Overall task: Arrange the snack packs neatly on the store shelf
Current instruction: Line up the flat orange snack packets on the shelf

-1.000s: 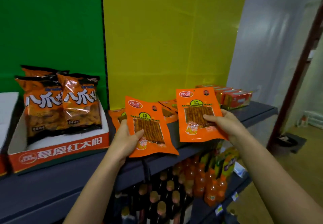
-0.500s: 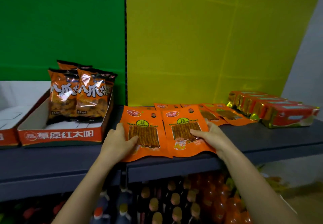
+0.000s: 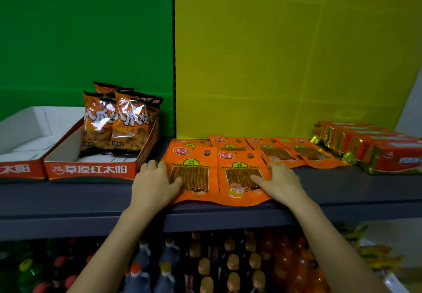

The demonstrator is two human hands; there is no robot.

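Observation:
Two flat orange snack packs lie side by side at the front of the dark grey shelf [image 3: 68, 199]. My left hand [image 3: 153, 185] grips the left edge of the left pack [image 3: 194, 158], thumb on its clear window. My right hand [image 3: 280, 183] holds the right side of the right pack [image 3: 239, 162], thumb across its window. The two packs touch at their inner edges, and their bottom edges hang slightly over the shelf front. More packs of the same kind [image 3: 274, 153] lie overlapping behind and to the right, partly hidden.
A red and white carton [image 3: 91, 169] with upright orange crisp bags [image 3: 123, 123] stands on the left, next to an open white carton [image 3: 22, 132]. Red and gold wrapped packs [image 3: 376, 148] lie at the right. Bottles [image 3: 228, 265] fill the lower shelf.
Both hands have lowered the two orange packs from mid-air onto the shelf front, where they now lie flat side by side. The view has swung left and closer.

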